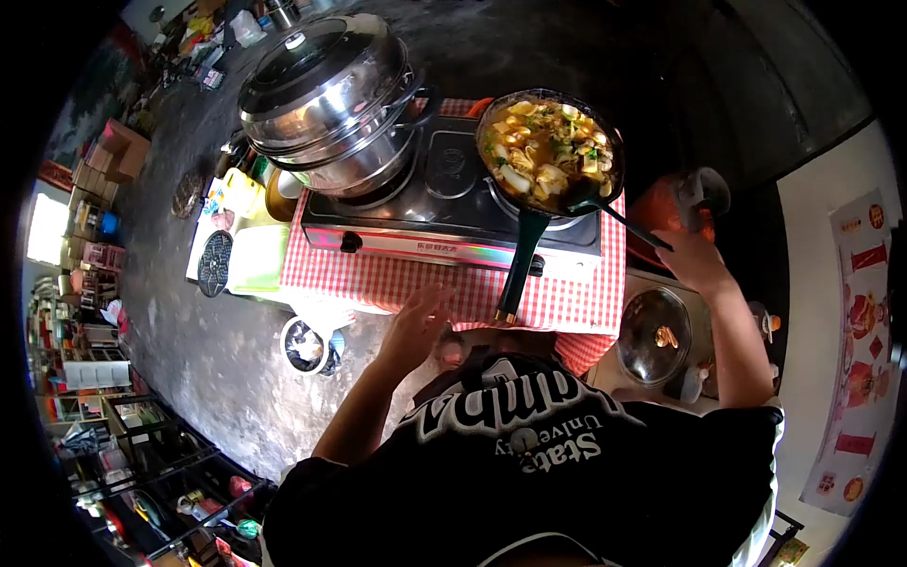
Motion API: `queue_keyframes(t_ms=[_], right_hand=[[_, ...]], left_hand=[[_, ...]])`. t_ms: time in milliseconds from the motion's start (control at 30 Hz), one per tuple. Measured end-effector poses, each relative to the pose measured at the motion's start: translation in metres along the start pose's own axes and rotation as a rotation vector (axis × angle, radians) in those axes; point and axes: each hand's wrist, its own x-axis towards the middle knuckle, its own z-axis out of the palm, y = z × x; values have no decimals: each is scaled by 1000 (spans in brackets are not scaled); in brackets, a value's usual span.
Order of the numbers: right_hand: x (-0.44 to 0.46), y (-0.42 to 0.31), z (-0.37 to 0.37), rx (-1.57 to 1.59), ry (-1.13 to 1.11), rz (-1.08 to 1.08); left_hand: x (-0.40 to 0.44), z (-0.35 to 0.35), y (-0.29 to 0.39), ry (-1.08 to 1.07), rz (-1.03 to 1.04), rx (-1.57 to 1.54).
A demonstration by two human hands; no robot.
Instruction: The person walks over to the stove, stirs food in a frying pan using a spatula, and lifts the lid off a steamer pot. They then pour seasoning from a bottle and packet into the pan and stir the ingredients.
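My right hand (697,262) is closed around the handle of a dark cooking spatula (624,223). The spatula's head rests at the near right side of a dark frying pan (619,170), partly in the food, so its exact shape is hard to make out. Chunky pale pieces and green bits sit in a brownish broth (540,151) in the pan. The pan's long green handle (525,265) points towards me, with no hand on it. My left hand (418,326) is open and empty beside the front edge of the red checked tablecloth (397,283).
A two-burner gas stove (453,231) carries the pan and, on the left, a large lidded steamer pot (331,104). To the right are a red container (675,208) and a round metal lid (654,335). A bin (304,346) stands on the floor at left.
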Motion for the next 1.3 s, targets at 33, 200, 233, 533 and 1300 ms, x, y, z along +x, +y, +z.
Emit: queue_keyframes(t_ms=[33,200,233,533,1300], right_hand=[[10,1,8,-5,36,-57],[54,23,46,70,158,-131],[62,25,54,127,151,-125],[98,30,69,617,83,-101],[36,-105,116,856,668,54]], left_hand=[[3,0,10,-20,-11,-56],[10,11,10,-9,46,20],[10,11,8,2,76,67],[-60,62,-155,116,-302,301],[156,-356,47,455,560,563]])
